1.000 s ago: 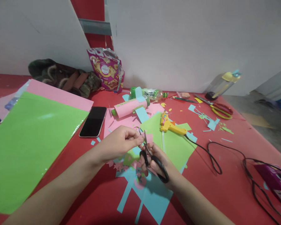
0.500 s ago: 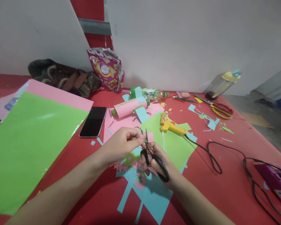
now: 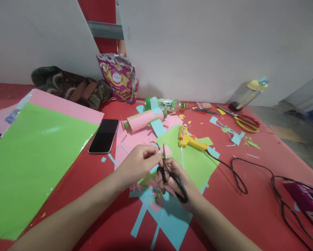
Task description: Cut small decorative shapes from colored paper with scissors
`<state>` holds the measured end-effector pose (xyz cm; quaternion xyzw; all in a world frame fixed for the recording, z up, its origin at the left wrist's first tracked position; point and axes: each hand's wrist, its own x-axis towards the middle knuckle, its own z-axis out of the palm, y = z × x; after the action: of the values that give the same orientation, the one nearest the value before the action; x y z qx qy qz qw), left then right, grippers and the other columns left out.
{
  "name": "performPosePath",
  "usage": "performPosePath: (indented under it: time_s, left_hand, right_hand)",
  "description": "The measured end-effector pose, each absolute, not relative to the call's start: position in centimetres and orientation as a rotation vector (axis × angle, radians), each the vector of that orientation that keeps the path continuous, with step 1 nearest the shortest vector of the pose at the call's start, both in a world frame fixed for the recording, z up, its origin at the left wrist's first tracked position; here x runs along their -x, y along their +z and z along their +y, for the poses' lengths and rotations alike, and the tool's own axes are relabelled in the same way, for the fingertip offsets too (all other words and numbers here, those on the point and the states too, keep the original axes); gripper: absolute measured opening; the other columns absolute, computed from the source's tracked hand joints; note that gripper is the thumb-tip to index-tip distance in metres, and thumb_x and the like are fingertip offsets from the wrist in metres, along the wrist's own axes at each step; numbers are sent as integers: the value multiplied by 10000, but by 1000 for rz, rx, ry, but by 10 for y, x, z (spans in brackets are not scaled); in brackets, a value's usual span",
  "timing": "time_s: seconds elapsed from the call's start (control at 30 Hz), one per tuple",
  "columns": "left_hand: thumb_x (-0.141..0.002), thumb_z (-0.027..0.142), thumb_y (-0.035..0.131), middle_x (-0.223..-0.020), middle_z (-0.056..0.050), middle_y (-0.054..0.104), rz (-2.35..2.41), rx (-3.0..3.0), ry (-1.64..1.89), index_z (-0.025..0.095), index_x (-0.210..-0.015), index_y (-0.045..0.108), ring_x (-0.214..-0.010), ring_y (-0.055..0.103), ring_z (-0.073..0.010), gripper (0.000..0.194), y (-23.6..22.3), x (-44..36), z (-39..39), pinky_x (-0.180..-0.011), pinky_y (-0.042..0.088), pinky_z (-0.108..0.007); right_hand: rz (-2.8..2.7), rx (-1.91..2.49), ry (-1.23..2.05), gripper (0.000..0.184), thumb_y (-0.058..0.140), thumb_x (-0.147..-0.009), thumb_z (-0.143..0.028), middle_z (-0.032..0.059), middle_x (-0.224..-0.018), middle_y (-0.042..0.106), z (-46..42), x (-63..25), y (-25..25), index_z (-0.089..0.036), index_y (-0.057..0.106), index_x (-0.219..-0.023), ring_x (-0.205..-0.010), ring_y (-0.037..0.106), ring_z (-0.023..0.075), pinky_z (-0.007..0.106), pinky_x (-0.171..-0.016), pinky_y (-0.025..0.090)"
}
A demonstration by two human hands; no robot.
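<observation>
My right hand [image 3: 175, 179] grips a pair of black-handled scissors [image 3: 177, 186], fingers through the loops. The blades point away from me and stand slightly apart. Close to them, my left hand [image 3: 143, 162] pinches a small piece of pink paper [image 3: 166, 150] between thumb and fingers; part of it shows beside the blades. Below both hands lie blue paper [image 3: 174, 223], small pink cut-outs [image 3: 137, 187] and scraps. A green sheet [image 3: 195, 170] lies under the yellow glue gun [image 3: 191, 141], just beyond my right hand.
At left are a black phone [image 3: 104, 136] and a large green sheet [image 3: 41, 157] in clear film. Beyond my hands lie a pink-wrapped roll [image 3: 146, 120] and a plastic bottle [image 3: 166, 104]. Larger scissors [image 3: 243, 122] rest at far right. A black cord [image 3: 234, 174] runs to a purple box [image 3: 302, 200].
My left hand has shifted slightly down and toward the scissors. The pink paper's angle at the blades has changed a little. My right hand stays nearly in place.
</observation>
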<state>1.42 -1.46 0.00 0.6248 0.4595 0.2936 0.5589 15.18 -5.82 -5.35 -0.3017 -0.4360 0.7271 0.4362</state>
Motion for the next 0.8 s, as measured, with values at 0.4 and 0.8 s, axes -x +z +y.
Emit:
performPosePath:
  time_s: [0.4,0.8]
  left_hand:
    - [-723,158,422,-437,64,387,1079,-1453,673,140,-468,441,-448,359,-54,256,1,-13,-16,-440,264,-175]
    - [-731,207,409,-424,52,498,1060,-1338,634,153,-506,477,-400,457,-71,241,2,-18,-19,-422,321,-184]
  right_hand:
    - [-1081,769,1811,444,608,-636,-498,-34,-704,439,-59,-152,-51,-197,381,-870,-495,456,63,214,-472,396]
    - [-1076,796,1801,438,595,-643,-504,-32,-685,445,-60,-152,-50,-206,375,-877,-500,441,80,227,-469,375]
